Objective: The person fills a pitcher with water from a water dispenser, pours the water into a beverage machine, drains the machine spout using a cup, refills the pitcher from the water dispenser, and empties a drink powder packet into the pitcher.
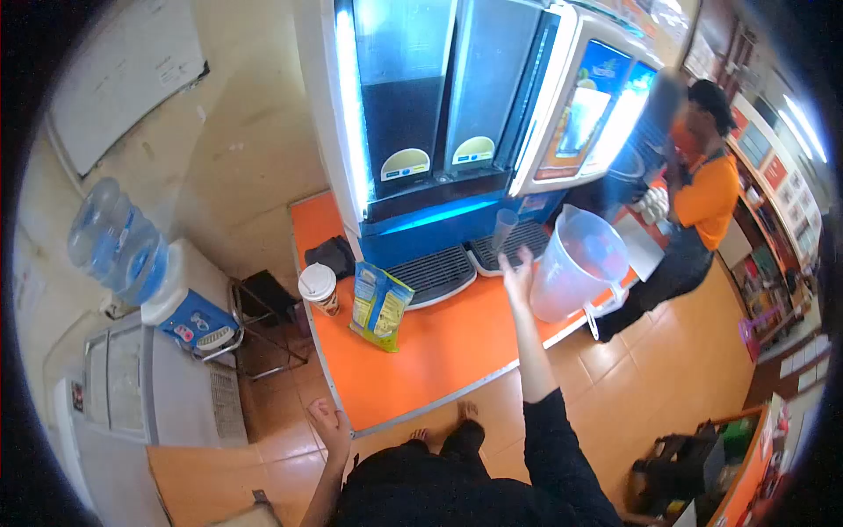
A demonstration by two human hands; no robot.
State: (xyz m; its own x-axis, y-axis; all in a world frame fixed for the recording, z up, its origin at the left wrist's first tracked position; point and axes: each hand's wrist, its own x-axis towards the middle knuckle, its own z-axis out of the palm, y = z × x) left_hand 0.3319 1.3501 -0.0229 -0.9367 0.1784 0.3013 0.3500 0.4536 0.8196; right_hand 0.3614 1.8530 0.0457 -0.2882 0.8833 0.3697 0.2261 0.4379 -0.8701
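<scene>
My right hand (518,277) reaches over the orange counter (457,360), thumb and fingers apart. Just beyond its fingertips, a small clear cup (505,227) is at the drip tray (430,274); whether they touch I cannot tell. Close on the right of this hand stands a large translucent plastic jug (575,268) with its handle towards me. My left hand (329,426) hangs low by the counter's near left corner, fingers loosely bent and apart, holding nothing that shows. A green and yellow packet (380,307) and a lidded paper cup (319,288) sit on the counter's left side.
A lit drink dispenser (439,114) with two tanks rises behind the drip trays. On the left are a water dispenser (198,316) with a large bottle and a white chest freezer (132,386). A person in an orange shirt (707,198) stands beyond the counter's right end.
</scene>
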